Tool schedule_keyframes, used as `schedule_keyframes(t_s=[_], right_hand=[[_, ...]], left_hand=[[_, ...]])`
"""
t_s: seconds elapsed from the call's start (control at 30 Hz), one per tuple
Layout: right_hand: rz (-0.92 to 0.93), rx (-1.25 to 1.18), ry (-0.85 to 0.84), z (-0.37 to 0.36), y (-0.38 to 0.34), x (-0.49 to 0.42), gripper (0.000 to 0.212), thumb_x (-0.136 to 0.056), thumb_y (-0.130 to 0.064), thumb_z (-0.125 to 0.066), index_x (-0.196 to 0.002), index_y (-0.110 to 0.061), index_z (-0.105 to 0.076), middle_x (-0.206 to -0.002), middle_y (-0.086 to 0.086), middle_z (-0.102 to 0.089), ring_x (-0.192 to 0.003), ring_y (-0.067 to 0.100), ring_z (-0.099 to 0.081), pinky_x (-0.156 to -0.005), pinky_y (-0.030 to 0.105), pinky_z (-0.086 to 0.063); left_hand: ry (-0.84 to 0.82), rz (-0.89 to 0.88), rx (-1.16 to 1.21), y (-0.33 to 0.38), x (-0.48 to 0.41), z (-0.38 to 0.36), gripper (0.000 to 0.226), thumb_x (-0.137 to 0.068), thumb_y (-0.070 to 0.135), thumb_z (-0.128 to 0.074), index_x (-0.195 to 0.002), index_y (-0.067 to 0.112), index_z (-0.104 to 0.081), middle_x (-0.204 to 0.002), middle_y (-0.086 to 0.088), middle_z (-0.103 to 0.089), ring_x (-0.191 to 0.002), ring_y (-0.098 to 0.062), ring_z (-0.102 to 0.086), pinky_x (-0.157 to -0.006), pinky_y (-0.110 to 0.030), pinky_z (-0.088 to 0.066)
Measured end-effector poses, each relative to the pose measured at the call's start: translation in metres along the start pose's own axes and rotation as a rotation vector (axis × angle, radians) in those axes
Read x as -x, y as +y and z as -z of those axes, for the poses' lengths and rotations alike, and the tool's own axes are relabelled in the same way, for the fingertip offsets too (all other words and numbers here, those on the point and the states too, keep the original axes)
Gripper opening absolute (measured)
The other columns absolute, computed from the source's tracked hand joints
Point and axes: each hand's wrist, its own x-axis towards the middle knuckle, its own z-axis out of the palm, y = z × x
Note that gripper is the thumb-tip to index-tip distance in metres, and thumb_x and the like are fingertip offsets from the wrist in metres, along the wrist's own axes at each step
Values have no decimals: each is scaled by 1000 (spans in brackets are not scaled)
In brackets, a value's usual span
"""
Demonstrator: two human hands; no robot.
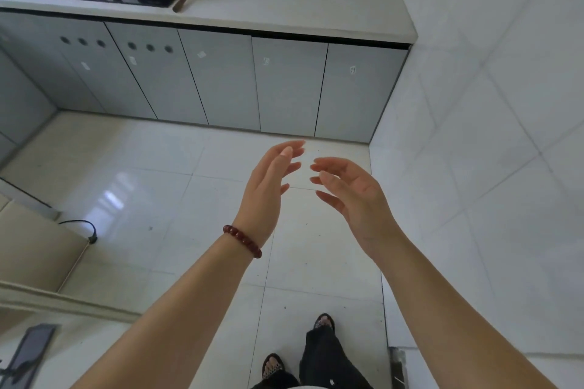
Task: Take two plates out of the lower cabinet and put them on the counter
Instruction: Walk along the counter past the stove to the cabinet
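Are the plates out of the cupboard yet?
Not yet. Nothing looks done: the lower cabinet doors are all shut and the counter shows no plates. The left hand and right hand are open and empty. Opening a door, taking two plates and setting them down remain.

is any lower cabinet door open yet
No, every cabinet door under the counter is shut, and both hands hang empty.
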Motion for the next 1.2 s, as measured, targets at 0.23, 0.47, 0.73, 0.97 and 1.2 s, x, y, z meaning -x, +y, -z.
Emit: schedule_keyframes(t_s=[0.23, 0.47, 0.73, 0.97, 1.2], right_hand=[[-21, -2, -65, 2, 1, -62, 15, -86, -26, -60, -100, -26, -64, -108, -1, -67, -102, 18, -63, -92, 35, -51], [-52, -30, -122, 22, 11, -122, 17, -80, -32, -63, -96, -30, -66, -105, -3, -69, -100, 17, -64, -92, 36, -51], [-118, -74, -180, 22, 34, -171, 19, -77, -36, -63, -95, -32, -67, -103, -6, -70, -101, 17, -64, -90, 34, -51], [-160, -78, -208, 0, 44, -231, 16, -78, -35, -64, -93, -35, -68, -104, -7, -70, -102, 16, -64, -89, 33, -52], [-169, -26, -251, -44, 39, -305, 20, -76, -36, -64, -95, -32, -68, -104, -5, -69, -100, 16, -64, -89, 34, -52]], left_hand=[[67, 28, 11, -1, -52, 1, 39, -91, 43, -33, -116, 27, -58, -119, 9, -62, -110, -7, -58, -94, -35, -44], [154, 66, 54, -11, -104, -12, 41, -84, 49, -36, -112, 29, -60, -114, 10, -66, -107, -7, -61, -93, -34, -45], [231, 150, 72, -35, -142, -4, 31, -89, 46, -37, -103, 34, -62, -110, 10, -67, -106, -9, -62, -97, -41, -45], [239, 191, 98, -44, -196, 25, 35, -83, 47, -38, -102, 32, -63, -108, 9, -69, -104, -9, -63, -92, -36, -45], [255, 167, 115, -36, -266, 78, 37, -84, 48, -38, -104, 30, -63, -110, 7, -68, -105, -9, -62, -92, -36, -45]])
